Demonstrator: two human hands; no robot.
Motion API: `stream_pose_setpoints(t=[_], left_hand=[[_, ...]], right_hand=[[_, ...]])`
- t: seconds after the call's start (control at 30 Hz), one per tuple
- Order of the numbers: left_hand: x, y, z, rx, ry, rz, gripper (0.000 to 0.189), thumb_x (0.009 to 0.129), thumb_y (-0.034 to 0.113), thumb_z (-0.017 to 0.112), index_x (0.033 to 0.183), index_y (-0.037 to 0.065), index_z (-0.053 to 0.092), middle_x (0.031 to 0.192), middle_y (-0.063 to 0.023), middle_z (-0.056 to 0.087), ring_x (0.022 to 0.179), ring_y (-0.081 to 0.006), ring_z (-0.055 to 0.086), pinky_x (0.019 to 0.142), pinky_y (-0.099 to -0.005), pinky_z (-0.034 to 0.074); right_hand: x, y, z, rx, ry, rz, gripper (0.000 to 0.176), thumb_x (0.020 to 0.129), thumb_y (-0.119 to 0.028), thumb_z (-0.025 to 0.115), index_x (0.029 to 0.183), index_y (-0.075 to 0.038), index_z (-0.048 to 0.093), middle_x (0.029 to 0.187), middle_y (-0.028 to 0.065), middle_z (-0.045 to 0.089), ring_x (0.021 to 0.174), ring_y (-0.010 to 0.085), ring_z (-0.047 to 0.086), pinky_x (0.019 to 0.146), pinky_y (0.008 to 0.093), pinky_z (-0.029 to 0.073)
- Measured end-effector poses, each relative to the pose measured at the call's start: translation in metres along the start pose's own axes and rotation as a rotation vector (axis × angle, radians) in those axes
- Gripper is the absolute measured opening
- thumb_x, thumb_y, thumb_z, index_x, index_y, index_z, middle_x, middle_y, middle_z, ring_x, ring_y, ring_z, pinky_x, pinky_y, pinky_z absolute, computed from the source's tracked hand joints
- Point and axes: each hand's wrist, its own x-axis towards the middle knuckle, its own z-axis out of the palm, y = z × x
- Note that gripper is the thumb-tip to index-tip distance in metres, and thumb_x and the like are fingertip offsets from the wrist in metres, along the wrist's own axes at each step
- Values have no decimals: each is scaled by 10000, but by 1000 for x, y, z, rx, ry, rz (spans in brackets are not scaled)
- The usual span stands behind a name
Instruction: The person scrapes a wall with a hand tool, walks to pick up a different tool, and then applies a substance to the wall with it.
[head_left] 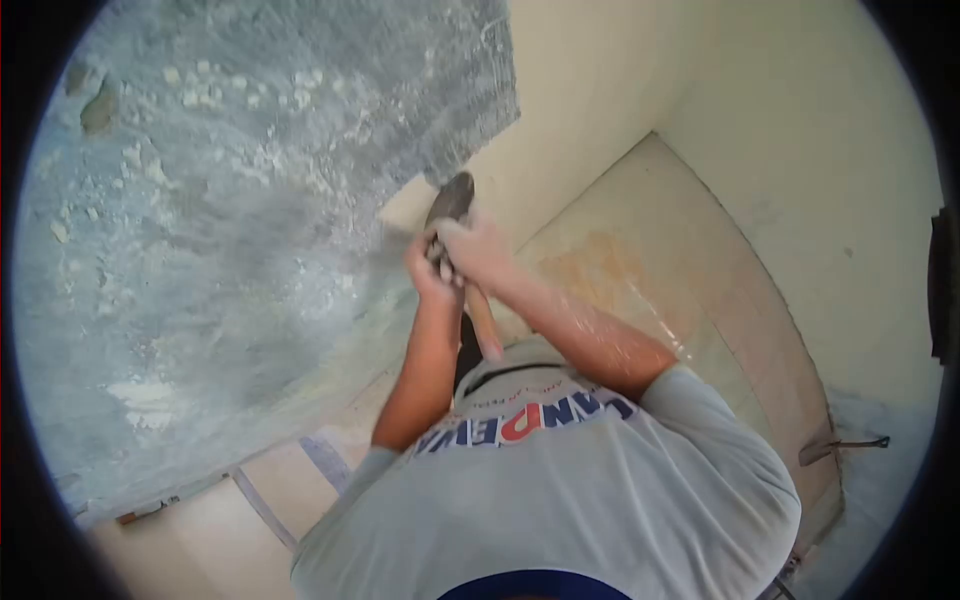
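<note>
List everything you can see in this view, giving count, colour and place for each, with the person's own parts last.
rough wall: one, grey-blue, chipped, left and top
painted wall: one, cream, upper right
tiles: several, cream with an orange stain, centre right
trowel-like tool: one, dark, lower right
hammer: one, dark head, wooden handle, centre
T-shirt: one, grey, blue and red lettering, bottom
left hand: one, gripping the hammer's handle
right hand: one, gripping the handle beside it
</note>
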Motion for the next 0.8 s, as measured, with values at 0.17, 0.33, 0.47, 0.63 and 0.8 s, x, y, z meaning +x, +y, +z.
stream_pose_setpoints(t=[0.17, 0.33, 0.47, 0.63, 0.8], left_hand=[[-42, 11, 42, 26, 233, -49, 344, 919, 331, 527, 646, 123, 550, 453, 15, 485, 296, -135, 397, 282, -291, 337], [6, -2, -29, -82, -63, -57, 310, 921, 319, 513, 710, 98, 565, 448, 0, 491, 262, -138, 362, 258, -280, 309], [1, 1, -2, 51, -11, -28, 329, 929, 324, 487, 663, 136, 527, 430, 27, 430, 284, -128, 348, 286, -272, 293], [-4, -2, -14, -106, -57, -61, 303, 911, 298, 524, 725, 68, 592, 425, 2, 462, 281, -131, 368, 290, -263, 323], [-6, 2, -22, -173, -170, -8, 306, 901, 269, 555, 695, 50, 607, 444, -24, 509, 258, -141, 380, 266, -263, 334]], right_hand=[[-23, 2, 4, -51, -57, -212, 140, 860, -57, 515, 862, 75, 468, 624, 156, 589, 422, 211, 584, 362, 338, 444], [-4, 3, 3, 62, -68, -103, 162, 860, -49, 502, 898, 108, 489, 611, 151, 590, 417, 205, 593, 350, 330, 442], [6, 3, 2, -12, -43, -119, 162, 861, -53, 500, 842, 107, 485, 588, 161, 587, 395, 205, 579, 335, 326, 427], [-21, 2, 4, 19, -62, -226, 183, 872, -62, 501, 985, 75, 457, 615, 144, 606, 404, 197, 579, 353, 328, 442], [-18, -2, 12, -30, -130, -117, 215, 879, -76, 503, 1025, 65, 433, 615, 143, 605, 412, 197, 591, 362, 337, 449]])
